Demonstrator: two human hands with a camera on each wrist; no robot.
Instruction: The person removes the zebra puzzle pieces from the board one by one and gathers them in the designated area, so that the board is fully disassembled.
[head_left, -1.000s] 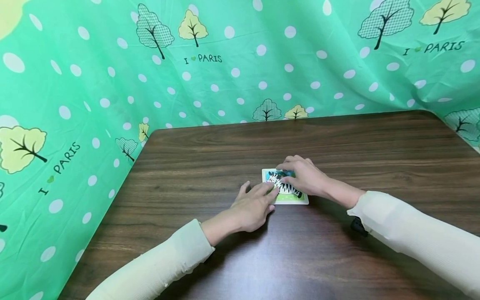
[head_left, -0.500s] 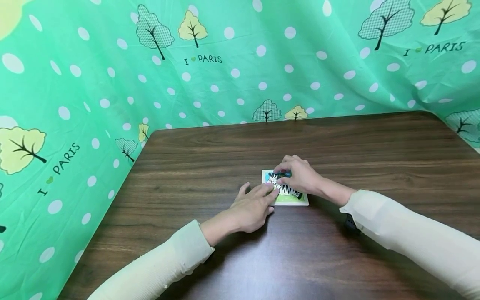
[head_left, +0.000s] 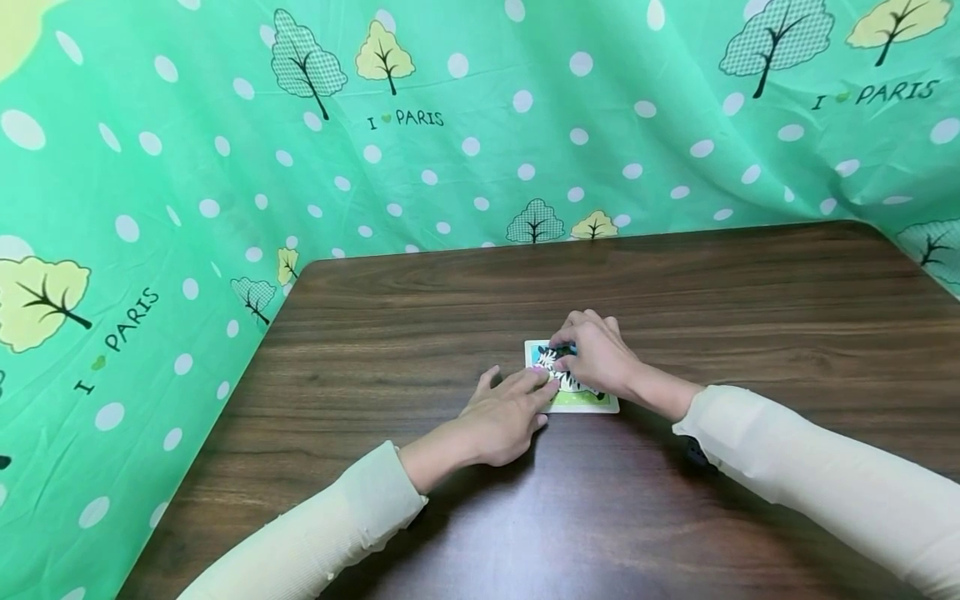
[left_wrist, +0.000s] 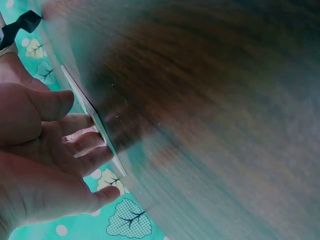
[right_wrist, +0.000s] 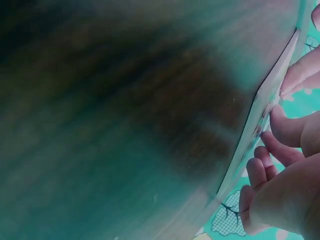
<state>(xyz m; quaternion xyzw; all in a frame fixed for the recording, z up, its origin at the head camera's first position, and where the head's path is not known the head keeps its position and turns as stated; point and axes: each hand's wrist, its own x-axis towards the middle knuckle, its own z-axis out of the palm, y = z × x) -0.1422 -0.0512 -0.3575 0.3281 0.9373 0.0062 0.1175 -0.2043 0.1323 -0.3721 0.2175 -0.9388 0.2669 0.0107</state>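
Note:
A flat zebra picture board (head_left: 581,400) with a white border lies on the table; I cannot tell whether it has loose pieces. My left hand (head_left: 504,423) rests on its left side with fingers extended, fingertips over the zebra's front. My right hand (head_left: 603,357) arches over its upper right part, thumb and forefinger bent close together above the zebra's back, hiding that corner. The left wrist view shows the thin board (left_wrist: 80,91) edge-on, with left fingertips (left_wrist: 102,156) against it. In the right wrist view, thumb and forefinger tips meet the board (right_wrist: 239,150) a small gap apart.
The dark wooden table (head_left: 420,317) stretches around the board. A green curtain (head_left: 480,92) with white dots and trees hangs behind and to the left. A black wrist strap (head_left: 696,452) shows under the right sleeve.
The right thumb and forefinger have drawn closer together over the board, and the right forearm has shifted slightly left. The left hand has stayed in place.

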